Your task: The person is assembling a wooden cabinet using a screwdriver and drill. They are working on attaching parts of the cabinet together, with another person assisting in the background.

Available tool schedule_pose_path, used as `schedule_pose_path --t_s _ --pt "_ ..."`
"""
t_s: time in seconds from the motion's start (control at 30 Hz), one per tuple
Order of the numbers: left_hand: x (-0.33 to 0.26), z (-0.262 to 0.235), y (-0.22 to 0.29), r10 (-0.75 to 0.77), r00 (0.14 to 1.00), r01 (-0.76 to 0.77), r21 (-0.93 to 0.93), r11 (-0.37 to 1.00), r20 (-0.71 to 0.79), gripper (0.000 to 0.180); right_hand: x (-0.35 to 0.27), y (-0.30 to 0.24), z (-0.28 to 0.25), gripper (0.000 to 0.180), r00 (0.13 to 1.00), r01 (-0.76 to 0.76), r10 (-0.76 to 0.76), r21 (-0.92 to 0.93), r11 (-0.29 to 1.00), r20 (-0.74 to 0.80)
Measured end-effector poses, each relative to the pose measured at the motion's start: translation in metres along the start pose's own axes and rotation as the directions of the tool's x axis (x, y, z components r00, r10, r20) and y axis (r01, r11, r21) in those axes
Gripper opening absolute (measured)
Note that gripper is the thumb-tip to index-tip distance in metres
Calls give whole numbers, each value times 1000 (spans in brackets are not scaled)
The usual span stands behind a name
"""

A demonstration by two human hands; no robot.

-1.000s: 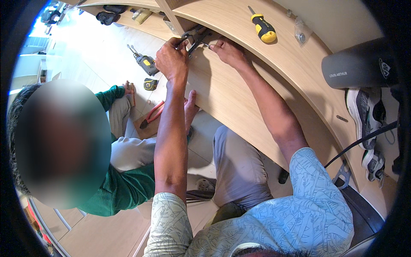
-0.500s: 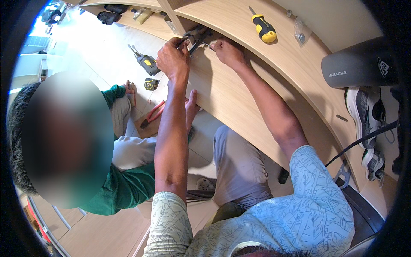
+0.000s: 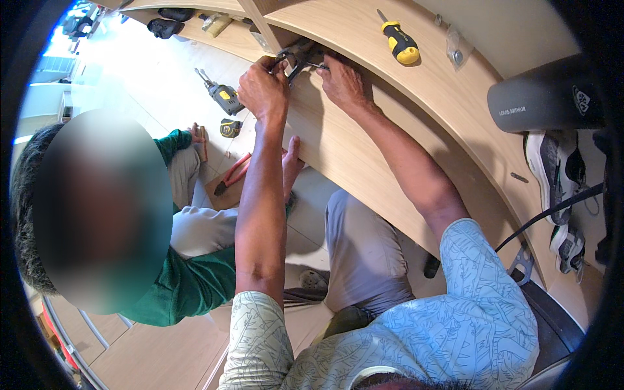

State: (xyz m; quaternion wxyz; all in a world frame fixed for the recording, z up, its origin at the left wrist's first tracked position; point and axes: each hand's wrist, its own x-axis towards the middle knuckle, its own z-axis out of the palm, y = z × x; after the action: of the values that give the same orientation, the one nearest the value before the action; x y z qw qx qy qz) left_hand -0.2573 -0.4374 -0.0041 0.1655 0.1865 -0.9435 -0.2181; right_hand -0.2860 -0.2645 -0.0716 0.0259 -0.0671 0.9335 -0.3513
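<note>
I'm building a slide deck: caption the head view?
Left hand at a dark metal part, right hand on a thin rod; screwdriver lying on the shelf.

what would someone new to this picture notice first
The eye probably falls first on the left hand gripping a dark metal piece at top centre, and the right hand beside it at a thin shaft. Next comes the yellow-and-black screwdriver lying on the pale wooden shelf farther right, then a co-worker's green sleeve at lower left.
</note>
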Motion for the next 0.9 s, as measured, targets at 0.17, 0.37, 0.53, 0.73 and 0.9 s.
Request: schedule_pose_path --t_s 0.17,0.37,0.53,0.73,0.9 --pt "1 0 0 -3 1000 3 -10 1000 6 30 15 3 -1 51 989 -76 80 -33 997 124" --pt "2 -1 3 -22 1000 23 -9 1000 18 30 15 10 18 49 999 32 -35 -108 994 -24" --pt "1 -1 3 16 1000 -16 -7 1000 -8 29 14 8 25 40 996 6 -6 4 1000 -90" --pt "1 -2 3 8 1000 -8 10 1000 10 29 20 10 28 40 993 -22 26 33 999 -117" --pt "2 -3 5 -18 1000 18 -12 1000 11 28 16 12 36 46 978 62 -71 -53 997 -198"
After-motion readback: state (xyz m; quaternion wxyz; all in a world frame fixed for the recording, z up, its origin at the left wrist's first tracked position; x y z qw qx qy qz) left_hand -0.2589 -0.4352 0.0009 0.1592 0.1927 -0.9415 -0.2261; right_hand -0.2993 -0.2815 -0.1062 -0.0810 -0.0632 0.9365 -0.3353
